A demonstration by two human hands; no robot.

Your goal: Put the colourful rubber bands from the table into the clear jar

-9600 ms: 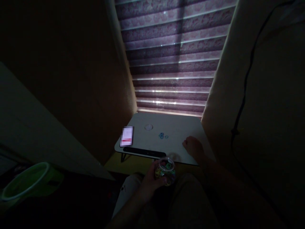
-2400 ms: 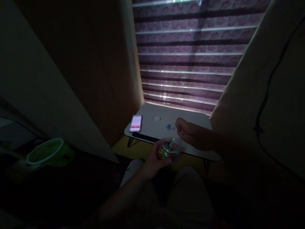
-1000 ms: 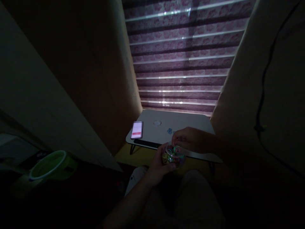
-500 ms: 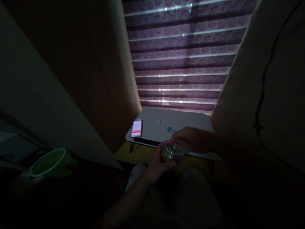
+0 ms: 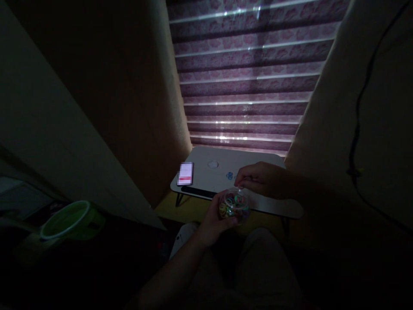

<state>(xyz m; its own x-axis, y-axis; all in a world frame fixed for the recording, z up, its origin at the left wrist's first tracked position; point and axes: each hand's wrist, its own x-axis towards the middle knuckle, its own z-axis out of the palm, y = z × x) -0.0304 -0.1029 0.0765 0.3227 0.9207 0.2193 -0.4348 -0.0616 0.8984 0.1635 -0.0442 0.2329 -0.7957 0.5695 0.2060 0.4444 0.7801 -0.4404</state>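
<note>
My left hand is wrapped round a clear round jar and holds it upright in front of the table's near edge. Inside the open jar lie several coloured hair ties, yellow, green and pink among them. Just above the rim, my right hand is closed in a pinch on a small white hair tie, most of it hidden by the fingertips. A few blue hair ties rest on the table beyond the jar, partly behind my right hand. Dim light hides finer detail.
The low white folding table carries a lit phone at its left and a round clear lid. A dark slot strip runs along its front. A green bucket stands at left; a cable hangs at right.
My right hand has risen out of the jar's mouth, up and slightly right, with the white hair tie between the fingertips. The left hand and jar have stayed in place.
</note>
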